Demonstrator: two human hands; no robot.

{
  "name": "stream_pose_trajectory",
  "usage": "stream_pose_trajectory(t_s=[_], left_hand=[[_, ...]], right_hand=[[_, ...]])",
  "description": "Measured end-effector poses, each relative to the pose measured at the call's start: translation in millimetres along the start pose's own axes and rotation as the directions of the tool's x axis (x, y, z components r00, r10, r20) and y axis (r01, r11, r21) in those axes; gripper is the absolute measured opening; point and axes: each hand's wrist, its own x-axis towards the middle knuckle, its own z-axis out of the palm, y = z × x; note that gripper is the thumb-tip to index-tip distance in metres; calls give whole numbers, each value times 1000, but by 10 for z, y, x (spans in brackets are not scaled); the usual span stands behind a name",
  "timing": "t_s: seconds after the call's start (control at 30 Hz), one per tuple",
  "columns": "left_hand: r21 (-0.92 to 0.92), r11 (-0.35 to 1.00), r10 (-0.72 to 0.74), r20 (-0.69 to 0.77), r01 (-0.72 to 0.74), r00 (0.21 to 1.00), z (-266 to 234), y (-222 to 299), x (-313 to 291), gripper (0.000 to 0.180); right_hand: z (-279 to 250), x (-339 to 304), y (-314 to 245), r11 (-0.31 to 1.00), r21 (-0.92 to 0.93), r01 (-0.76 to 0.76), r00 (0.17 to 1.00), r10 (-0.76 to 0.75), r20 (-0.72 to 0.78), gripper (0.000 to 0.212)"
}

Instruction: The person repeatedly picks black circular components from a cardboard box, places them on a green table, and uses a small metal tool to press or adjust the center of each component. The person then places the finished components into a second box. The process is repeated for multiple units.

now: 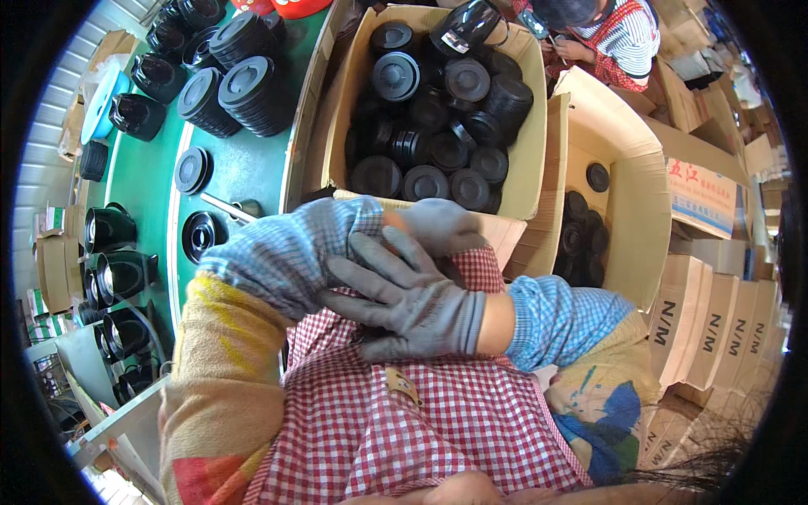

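Observation:
My right hand point(404, 295), in a grey glove, lies across my left forearm with its fingers stretched and spread. Its fingertips touch the blue checked sleeve cover point(286, 244) near the left wrist. Just beyond it is my left hand point(442, 225), also gloved in grey and blurred at its edge, with its fingers mostly hidden. Nothing shows in either hand. Closest to the left hand is a large cardboard box point(540, 139) heaped with round black lids point(425, 183). A shiny black pot-like vessel point(465, 27) rests on the far part of the heap.
A second cardboard box point(627, 181) at the right holds several black lids point(581, 236). On the green worktable point(160, 181) at the left stand stacked black lids point(252, 97) and black vessels point(109, 227). Folded cartons point(703, 324) line the right. A co-worker point(606, 42) is at the far right.

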Motion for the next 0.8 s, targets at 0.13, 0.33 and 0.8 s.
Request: stream_pose_trajectory(t_s=[0.13,0.33,0.8], left_hand=[[15,957,288,7,-288,957,87,41,-32,39],[-67,938,339,-22,-340,941,71,-57,-183,38],[-195,978,-25,214,68,977,57,-4,-132,32]], right_hand=[[-202,-370,478,971,-100,219,957,-234,-171,94],[-29,-240,187,999,-28,-17,997,19,76,83],[104,-164,65,999,-8,-39,995,40,96,62]])
